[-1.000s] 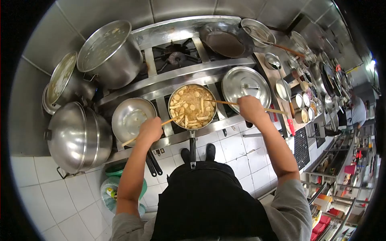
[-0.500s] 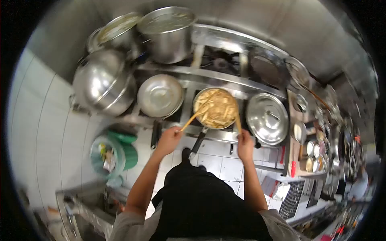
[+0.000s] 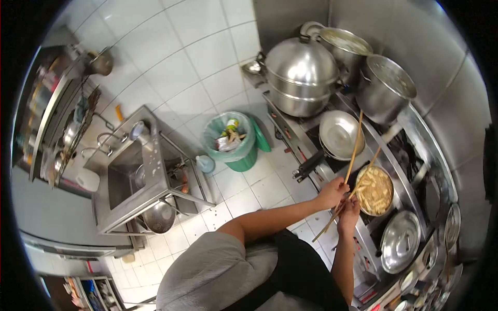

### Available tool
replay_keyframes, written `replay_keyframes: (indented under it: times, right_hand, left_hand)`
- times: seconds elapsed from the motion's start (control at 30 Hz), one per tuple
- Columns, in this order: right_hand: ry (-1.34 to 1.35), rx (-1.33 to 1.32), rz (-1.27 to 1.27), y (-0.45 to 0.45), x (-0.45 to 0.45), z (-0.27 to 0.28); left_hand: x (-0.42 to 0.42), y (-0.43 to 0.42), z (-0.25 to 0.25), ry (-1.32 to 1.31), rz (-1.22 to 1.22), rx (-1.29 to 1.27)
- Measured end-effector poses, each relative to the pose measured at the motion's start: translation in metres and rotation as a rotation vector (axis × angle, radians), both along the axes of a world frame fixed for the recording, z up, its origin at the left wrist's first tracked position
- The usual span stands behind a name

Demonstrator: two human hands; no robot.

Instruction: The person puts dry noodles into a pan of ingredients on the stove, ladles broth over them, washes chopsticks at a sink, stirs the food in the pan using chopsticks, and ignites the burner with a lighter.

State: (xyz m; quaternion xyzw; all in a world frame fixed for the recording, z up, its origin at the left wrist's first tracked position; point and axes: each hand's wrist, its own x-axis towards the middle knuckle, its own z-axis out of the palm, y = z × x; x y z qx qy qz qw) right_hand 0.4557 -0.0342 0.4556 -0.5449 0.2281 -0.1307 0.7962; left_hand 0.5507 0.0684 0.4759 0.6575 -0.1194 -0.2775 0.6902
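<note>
A long wooden chopstick [image 3: 355, 147] is gripped in my left hand [image 3: 333, 193], its far end rising past the empty pan. My right hand [image 3: 349, 214] is closed on a second long chopstick [image 3: 324, 232], which slants across the first; its upper end passes over the rim of the food pan. The two hands are close together, just left of that frying pan [image 3: 392, 194]. Pale strips of food [image 3: 372, 192] in brownish liquid fill the pan. Its handle is hidden by my hands.
An empty pan [image 3: 340, 132] and a large domed steamer [image 3: 301, 72] stand farther up the stove, beside tall stockpots [image 3: 386, 85]. A round metal lid [image 3: 400, 242] lies nearer me. A green rubbish bin [image 3: 241, 163] and a steel sink [image 3: 124, 176] are at left.
My view has swung left toward the bin and sink. My hands, apart at either side of the pan before, have come together, and the chopsticks now cross with their ends raised.
</note>
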Motion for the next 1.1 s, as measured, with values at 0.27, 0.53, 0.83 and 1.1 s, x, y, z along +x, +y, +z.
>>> replay_keyframes:
  times: [0.27, 0.53, 0.83, 1.1]
  right_hand:
    - [0.076, 0.138, 0.279, 0.133, -0.011, -0.027]
    - [0.080, 0.114, 0.306, 0.220, -0.018, -0.006]
    - [0.446, -0.859, -0.693, 0.091, -0.196, 0.020]
    - [1.276, -0.945, -1.036, 0.087, -0.506, -0.051]
  left_hand:
    - [-0.005, 0.133, -0.045, 0.115, -0.086, -0.021]
    - [0.009, 0.230, -0.019, 0.168, -0.317, -0.041]
    - [0.016, 0.284, -0.106, 0.063, -0.739, 0.367]
    - [-0.023, 0.305, -0.165, -0.413, -1.158, 0.615]
